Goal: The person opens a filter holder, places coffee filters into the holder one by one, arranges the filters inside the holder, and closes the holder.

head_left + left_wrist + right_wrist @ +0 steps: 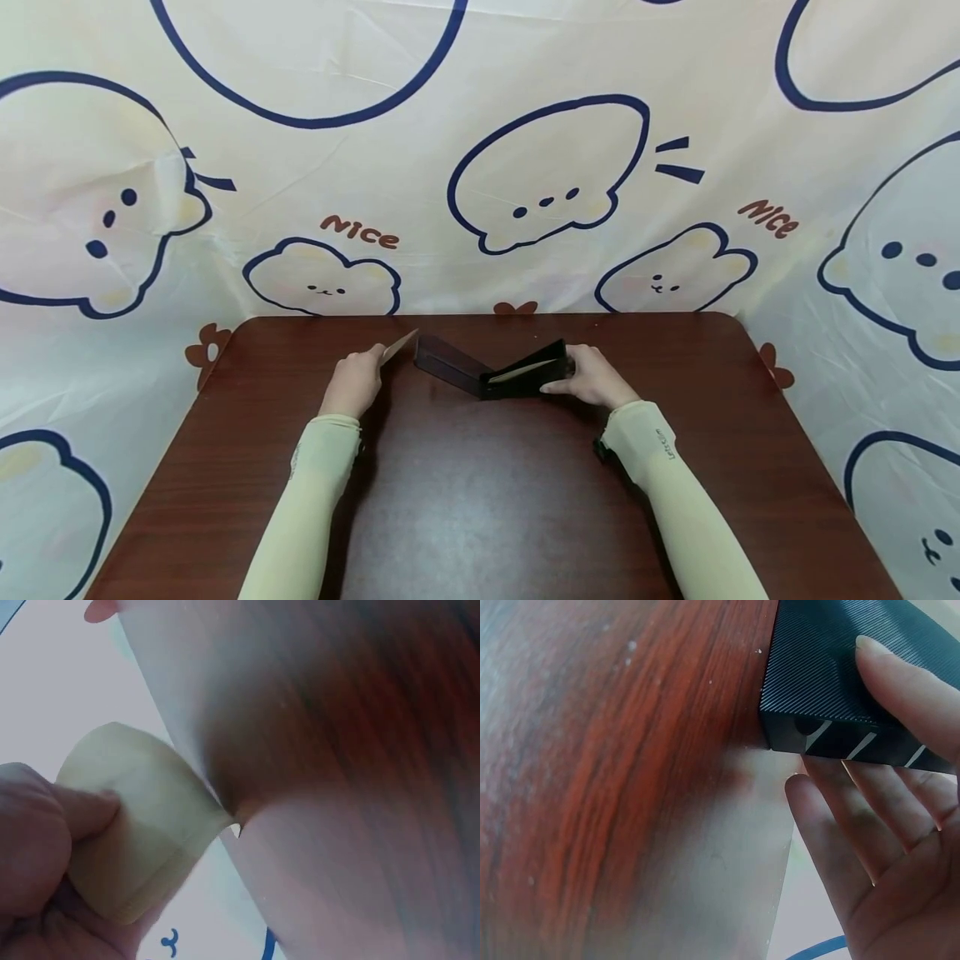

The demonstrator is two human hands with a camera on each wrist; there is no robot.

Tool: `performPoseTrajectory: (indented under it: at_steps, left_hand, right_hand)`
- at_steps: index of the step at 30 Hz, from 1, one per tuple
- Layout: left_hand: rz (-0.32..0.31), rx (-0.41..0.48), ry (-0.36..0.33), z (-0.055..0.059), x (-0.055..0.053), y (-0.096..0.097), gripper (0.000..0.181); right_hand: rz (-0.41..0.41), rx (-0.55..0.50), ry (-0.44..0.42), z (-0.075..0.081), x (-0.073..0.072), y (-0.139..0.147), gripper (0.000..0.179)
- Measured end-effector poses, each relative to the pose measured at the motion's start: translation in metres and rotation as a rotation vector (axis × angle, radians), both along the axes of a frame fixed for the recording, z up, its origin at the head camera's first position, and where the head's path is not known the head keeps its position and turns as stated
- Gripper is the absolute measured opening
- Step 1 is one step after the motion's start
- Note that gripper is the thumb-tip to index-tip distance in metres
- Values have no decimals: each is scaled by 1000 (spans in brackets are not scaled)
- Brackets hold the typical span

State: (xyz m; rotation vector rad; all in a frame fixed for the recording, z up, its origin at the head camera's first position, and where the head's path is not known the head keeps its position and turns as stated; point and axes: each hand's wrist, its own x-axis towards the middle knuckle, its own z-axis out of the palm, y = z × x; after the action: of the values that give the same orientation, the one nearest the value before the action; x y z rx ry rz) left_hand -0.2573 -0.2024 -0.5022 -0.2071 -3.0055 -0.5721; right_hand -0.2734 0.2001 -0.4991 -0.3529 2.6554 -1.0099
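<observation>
My left hand (pixel 352 383) pinches a tan paper coffee filter (pixel 142 802), its thumb pressed flat on the paper. A folded seam runs along the filter's lower edge, and one corner curls near the tabletop. To its right stands a black hinged box (pixel 517 391) with its lid (pixel 450 365) swung out to the left. Something pale and tan like the filter shows inside the box. My right hand (pixel 596 377) grips the box's right end, thumb on the ribbed face (pixel 817 667) and fingers under the slotted side. The fingers' contact underneath is partly hidden.
Both hands work near the far edge of a dark wooden table (pixel 480 492). Behind and beside it hangs a pale sheet (pixel 525 50) with blue cartoon outlines. Light reflects off the middle of the tabletop.
</observation>
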Motion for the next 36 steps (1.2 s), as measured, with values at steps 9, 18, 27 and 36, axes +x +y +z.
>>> performPoseTrajectory:
  at_steps: [9,18,27,36]
  left_hand:
    - [6,115,152,21,1,-4,33]
    - [21,244,433,39,5,2,19]
    - [-12,370,618,64,9,22,18]
    - [-107,470,635,83,14,51,19]
  right_hand:
    - [9,-12,-6,1,0,1,25]
    - [7,-16,-8,0,-1,1,26]
    - [9,-3,9,0,-2,1,26]
    - [18,-15,8,2,-2,1,26]
